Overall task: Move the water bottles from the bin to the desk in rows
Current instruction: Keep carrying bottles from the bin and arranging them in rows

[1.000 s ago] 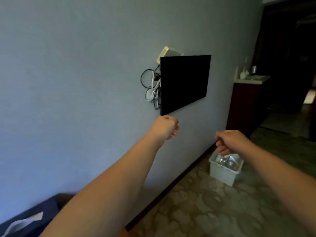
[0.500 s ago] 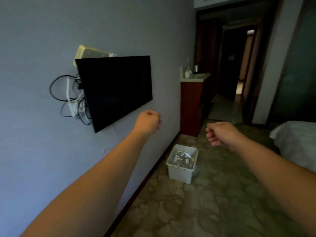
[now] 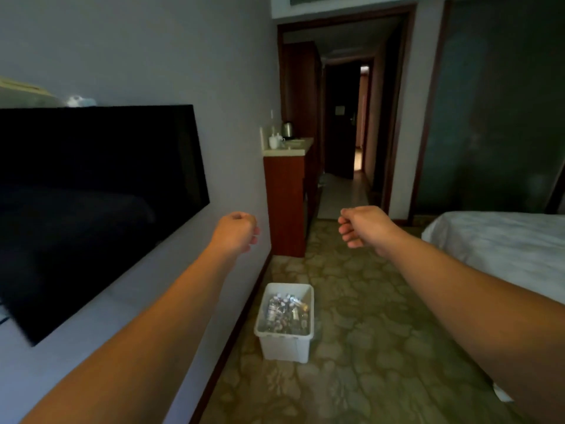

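Head view: white bin (image 3: pixel 286 347) at 6 o'clock, long axis toward 12, water bottles (image 3: pixel 286 313) jumbled inside; left grip (image 3: pixel 235 232) and right grip (image 3: pixel 365 228) curled, empty.

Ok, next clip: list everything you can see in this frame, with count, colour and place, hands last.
bin: one, white, on the floor by the left wall's skirting
water bottles: a heap, clear, inside the bin; count unclear
television: one, black, mounted on the left wall
cabinet: one, red-brown with pale top, against the left wall beyond the bin
kettle: one, metallic, on the cabinet top
bed: one, white cover, at right
floor: green-beige pattern
doorway: one, dark, straight ahead
left hand: one, fingers curled, empty, raised above the bin
right hand: one, fingers curled, empty, raised
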A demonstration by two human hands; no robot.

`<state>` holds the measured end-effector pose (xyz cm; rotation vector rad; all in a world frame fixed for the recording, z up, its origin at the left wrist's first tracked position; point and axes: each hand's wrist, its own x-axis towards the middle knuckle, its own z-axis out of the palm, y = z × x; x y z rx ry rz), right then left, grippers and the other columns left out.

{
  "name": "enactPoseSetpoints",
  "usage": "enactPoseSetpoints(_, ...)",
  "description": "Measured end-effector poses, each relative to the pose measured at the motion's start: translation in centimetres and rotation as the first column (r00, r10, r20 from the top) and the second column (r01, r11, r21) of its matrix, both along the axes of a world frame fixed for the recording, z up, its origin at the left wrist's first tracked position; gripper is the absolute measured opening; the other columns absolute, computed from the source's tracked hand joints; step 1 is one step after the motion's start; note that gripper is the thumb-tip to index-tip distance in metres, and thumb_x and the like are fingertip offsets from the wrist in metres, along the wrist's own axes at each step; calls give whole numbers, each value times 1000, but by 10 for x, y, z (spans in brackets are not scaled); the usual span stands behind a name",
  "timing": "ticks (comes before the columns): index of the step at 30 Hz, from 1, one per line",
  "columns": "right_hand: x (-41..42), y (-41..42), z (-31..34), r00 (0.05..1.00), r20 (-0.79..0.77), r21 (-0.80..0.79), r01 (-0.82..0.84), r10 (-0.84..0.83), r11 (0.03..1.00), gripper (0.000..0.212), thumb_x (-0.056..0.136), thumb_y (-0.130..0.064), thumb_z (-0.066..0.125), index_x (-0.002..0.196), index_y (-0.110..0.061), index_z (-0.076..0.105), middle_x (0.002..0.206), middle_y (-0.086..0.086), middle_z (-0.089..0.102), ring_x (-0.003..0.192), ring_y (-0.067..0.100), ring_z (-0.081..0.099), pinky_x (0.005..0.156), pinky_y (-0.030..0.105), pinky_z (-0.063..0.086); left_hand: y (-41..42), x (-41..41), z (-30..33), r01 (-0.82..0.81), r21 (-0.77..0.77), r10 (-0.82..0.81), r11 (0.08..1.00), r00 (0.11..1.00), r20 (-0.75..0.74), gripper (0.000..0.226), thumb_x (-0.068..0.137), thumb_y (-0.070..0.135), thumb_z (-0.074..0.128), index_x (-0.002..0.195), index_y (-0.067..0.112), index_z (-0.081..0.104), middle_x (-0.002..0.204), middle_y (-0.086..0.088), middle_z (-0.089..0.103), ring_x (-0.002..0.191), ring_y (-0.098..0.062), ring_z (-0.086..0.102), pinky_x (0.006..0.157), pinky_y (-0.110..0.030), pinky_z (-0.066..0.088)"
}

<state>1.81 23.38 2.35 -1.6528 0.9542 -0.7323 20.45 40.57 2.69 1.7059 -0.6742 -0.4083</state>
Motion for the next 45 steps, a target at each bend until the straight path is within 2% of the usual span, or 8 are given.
enactPoseSetpoints(11,81,-164,-65,993,-102,68,63,-56,996,28,101,-32,51,86,-14,65,69,0,64,57,13,58,49,25,50,-183,98,-62,91,75,-84,993,993,-88,12,101,19,51,92,18,59,79,0,64,68,-14,59,58,-25,46)
enactPoseSetpoints(15,113,-262,-94,989,-56,48,138,-135,989,23,97,-31,56,79,-19,65,70,0,62,53,13,57,44,21,48,-269,125,-86,68,61,-69,996,998,10,18,102,19,47,87,21,58,78,0,62,66,-11,57,52,-21,44)
enactPoseSetpoints(20,155,-356,-156,985,-128,156,134,-115,979,6,93,-19,57,89,-15,60,65,5,51,48,17,49,43,20,40,-353,147,-139,66,123,-67,990,998,3,22,101,15,49,83,24,58,83,-5,65,72,-17,60,59,-25,46)
enactPoseSetpoints(26,225,-422,-227,980,-170,313,151,-101,938,15,97,-22,56,83,-19,60,73,3,57,54,15,53,40,15,41,-424,200,-201,-8,171,23,985,996,-88,17,99,22,51,87,24,64,80,-4,67,78,-22,63,74,-36,52)
enactPoseSetpoints(29,266,-443,-267,973,-221,344,142,-67,928,12,95,-26,57,90,-17,63,86,5,64,68,18,60,56,25,51,-454,236,-236,-31,183,56,983,989,-134,15,96,26,52,87,26,64,82,-5,68,81,-24,64,77,-39,53)
enactPoseSetpoints(32,312,-462,-309,969,-245,373,128,-35,919,12,95,-24,55,89,-17,63,87,7,62,69,19,60,66,31,55,-481,278,-279,-35,201,71,979,982,-177,10,87,31,53,83,31,63,87,-5,69,90,-29,67,85,-46,54)
enactPoseSetpoints(36,378,-487,-360,949,-309,332,48,61,942,29,99,-19,49,71,-29,49,86,3,57,76,19,57,82,40,55,-518,340,-341,1,245,60,969,969,-238,10,89,25,57,88,32,63,87,-2,70,82,-21,66,73,-35,52)
enactPoseSetpoints(45,489,-535,-565,905,-421,502,180,57,846,18,96,-20,55,81,-14,63,76,5,66,64,18,63,73,39,59,-590,449,-552,31,364,78,931,957,-280,13,97,12,54,100,20,63,97,-5,66,83,-19,62,71,-30,53)
